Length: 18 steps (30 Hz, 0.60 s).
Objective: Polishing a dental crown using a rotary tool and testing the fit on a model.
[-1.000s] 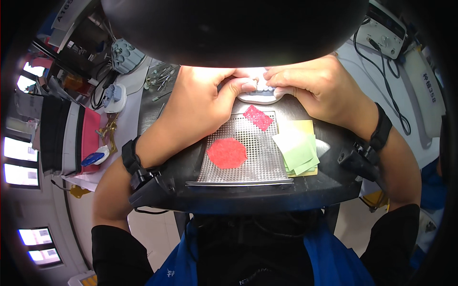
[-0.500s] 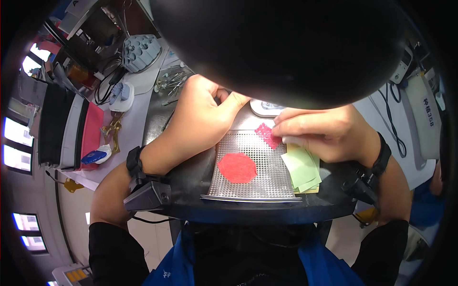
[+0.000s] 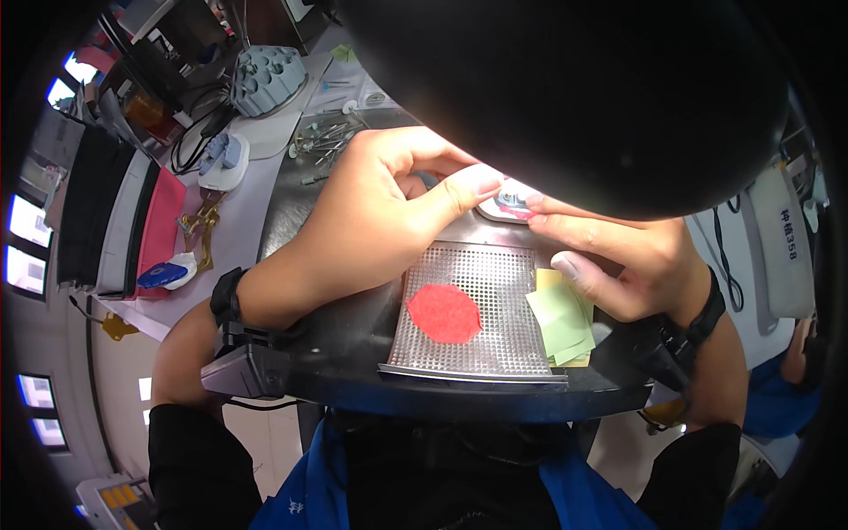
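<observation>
A grey model on a white base (image 3: 488,210) stands on the dark table beyond the metal mesh plate. A pink piece (image 3: 517,212) lies against the model. My right hand (image 3: 618,256) rests its fingertips on that piece, with the thumb held apart. My left hand (image 3: 397,199) is curled beside the model, thumb and fingers close together; what they grip is partly hidden. On the perforated metal plate (image 3: 512,344) lies a red, roughly eight-sided sheet (image 3: 444,314). Pale green paper slips (image 3: 564,320) sit at the plate's right edge, below my right hand.
A large dark round shape (image 3: 583,97) covers the top of the view. Several thin metal tools (image 3: 325,137) lie at the far left, near a grey holder with holes (image 3: 267,81). Further left are a brass-coloured frame (image 3: 205,225) and a blue and white piece (image 3: 168,271).
My right hand has carried the pink piece from over the plate up to the model, and its thumb has moved away from the fingers. My left thumb has moved right, closer to the model.
</observation>
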Motion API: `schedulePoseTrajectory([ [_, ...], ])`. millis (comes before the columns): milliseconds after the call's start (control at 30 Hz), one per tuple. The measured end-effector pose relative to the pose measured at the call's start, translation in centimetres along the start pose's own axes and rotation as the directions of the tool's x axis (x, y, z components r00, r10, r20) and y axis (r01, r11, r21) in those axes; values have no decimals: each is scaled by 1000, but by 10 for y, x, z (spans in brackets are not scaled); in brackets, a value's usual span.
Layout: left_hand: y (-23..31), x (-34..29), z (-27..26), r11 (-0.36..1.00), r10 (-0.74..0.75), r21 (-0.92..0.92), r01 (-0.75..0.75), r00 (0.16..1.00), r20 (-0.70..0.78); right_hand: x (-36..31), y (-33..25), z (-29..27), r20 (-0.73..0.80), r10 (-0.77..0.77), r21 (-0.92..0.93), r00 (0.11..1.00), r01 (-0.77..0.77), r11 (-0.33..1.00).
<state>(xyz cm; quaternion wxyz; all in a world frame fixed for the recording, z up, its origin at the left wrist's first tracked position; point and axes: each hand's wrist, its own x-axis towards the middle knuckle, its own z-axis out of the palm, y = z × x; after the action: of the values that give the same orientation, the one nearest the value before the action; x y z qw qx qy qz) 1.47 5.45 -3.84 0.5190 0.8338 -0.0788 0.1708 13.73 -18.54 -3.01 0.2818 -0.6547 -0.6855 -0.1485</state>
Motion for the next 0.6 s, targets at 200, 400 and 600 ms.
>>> schedulePoseTrajectory([
  [200,-1,0,2,920,-22,-386,73,991,135,5,-3,-7,-17,-62,-148,998,59,987],
  [400,6,1,-2,887,-110,-426,179,977,182,4,-3,-7,-40,-92,-219,995,81,972],
  [600,6,1,0,915,-99,-377,145,985,139,5,-5,-7,-76,12,-93,997,-20,995],
])
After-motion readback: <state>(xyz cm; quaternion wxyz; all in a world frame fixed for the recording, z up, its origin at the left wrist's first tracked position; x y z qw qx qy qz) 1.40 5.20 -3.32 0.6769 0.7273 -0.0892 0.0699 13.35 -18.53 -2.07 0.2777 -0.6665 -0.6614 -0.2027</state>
